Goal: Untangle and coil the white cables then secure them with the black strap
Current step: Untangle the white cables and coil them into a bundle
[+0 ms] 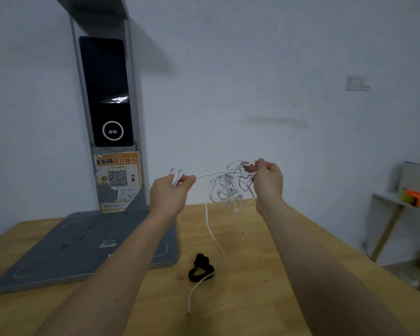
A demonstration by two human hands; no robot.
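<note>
Both hands are working above the tabletop (252,275), left hand (170,190) pinching a small coil, right hand (267,180) gripping the tangled white cables (228,187); easing strands apart gently should avoid tightening knots, black strap (200,267) lying below.

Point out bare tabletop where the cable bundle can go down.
Bare wood lies right of the black strap toward the table edge, and on the near side left of the trailing white cable. Crowded: the gray stand base fills the left.
</note>
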